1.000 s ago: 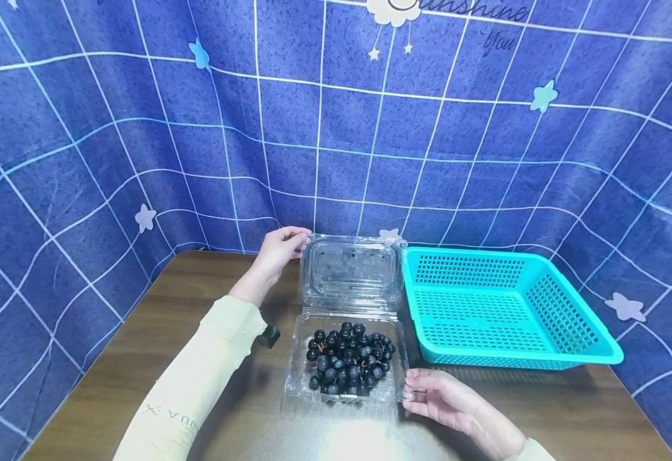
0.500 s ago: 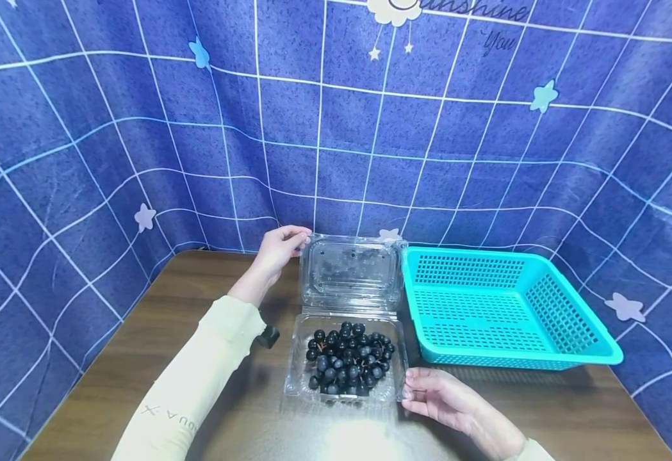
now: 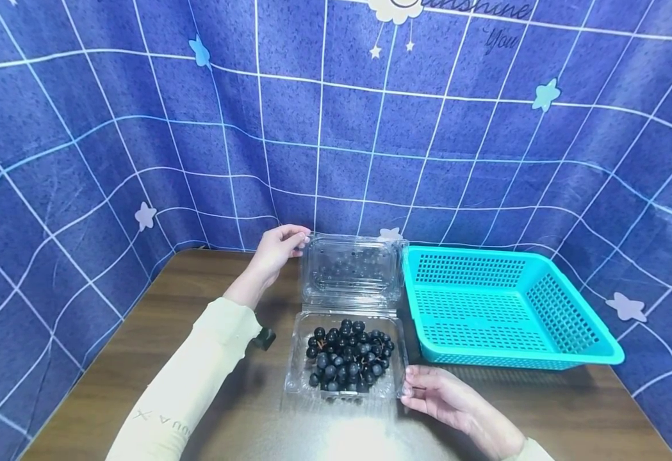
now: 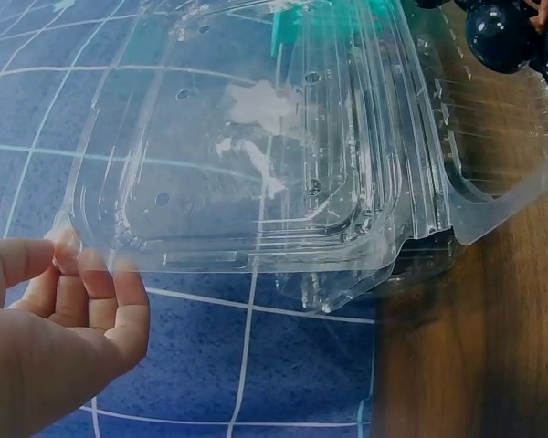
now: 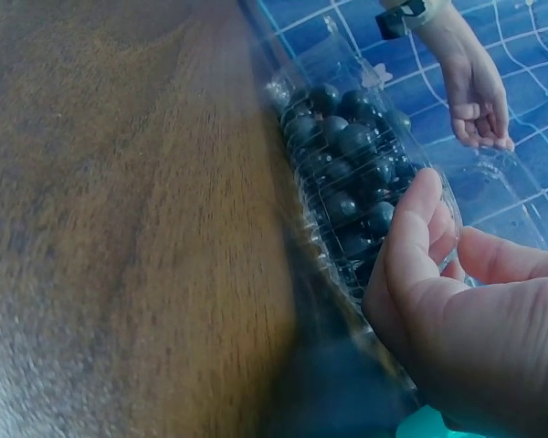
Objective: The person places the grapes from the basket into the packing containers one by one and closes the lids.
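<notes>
A clear plastic clamshell box (image 3: pixel 303 378) rests on the table with its lid (image 3: pixel 353 269) raised at the back. Dark grapes (image 3: pixel 347 358) on their stems fill the middle of its base. My left hand (image 3: pixel 278 253) pinches the lid's upper left corner between thumb and fingers, which the left wrist view shows close up at the lid (image 4: pixel 219 137). At the base's front right corner, my right hand (image 3: pixel 442 400) holds the rim between thumb and fingers. In the right wrist view the right hand (image 5: pixel 475 319) partly covers the box's side.
A turquoise plastic basket (image 3: pixel 511 355) with slotted walls stands right of the box, close beside it. The brown wooden table (image 3: pixel 197 282) ends at a blue gridded curtain (image 3: pixel 428 128) behind and at both sides.
The lid leans very slightly differently, with its reflections shifted. Both hands keep their places on the box.
</notes>
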The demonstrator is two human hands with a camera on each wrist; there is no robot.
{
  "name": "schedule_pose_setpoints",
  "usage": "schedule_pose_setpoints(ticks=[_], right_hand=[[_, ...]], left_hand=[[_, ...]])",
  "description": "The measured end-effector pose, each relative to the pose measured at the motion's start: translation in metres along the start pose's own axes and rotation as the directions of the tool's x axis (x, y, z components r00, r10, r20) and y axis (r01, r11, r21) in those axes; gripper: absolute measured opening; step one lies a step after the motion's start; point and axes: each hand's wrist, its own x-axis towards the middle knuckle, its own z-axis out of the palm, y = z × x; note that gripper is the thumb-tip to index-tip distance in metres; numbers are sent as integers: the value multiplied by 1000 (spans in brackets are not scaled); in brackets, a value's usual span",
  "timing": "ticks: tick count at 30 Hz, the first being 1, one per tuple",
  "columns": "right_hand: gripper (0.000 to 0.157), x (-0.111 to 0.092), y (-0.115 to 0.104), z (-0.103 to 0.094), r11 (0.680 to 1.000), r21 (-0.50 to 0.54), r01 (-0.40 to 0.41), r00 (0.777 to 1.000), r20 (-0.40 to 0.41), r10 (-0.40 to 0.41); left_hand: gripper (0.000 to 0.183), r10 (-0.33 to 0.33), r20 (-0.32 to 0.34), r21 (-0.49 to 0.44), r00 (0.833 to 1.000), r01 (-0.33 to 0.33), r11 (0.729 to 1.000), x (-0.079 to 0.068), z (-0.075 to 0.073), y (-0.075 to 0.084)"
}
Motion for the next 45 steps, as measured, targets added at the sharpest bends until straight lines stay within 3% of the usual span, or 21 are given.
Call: schedule_pose_setpoints(ticks=[7, 17, 27, 45], right_hand=[[18, 0, 0, 4, 1000, 11, 13, 999, -40, -12], [19, 0, 1, 4, 1000, 24, 18, 998, -68, -16], [24, 1, 1, 3, 999, 23, 23, 998, -58, -21], [25, 1, 4, 6, 999, 19, 45, 997, -58, -44]], left_hand=[[28, 42, 17, 19, 999, -42, 999, -5, -1, -1], [23, 138, 37, 127, 990, -141, 982, -14, -2, -1], [17, 242, 37, 295, 970, -242, 924, -31, -4, 4], [13, 362, 71, 407, 929, -359, 840, -64, -6, 8]])
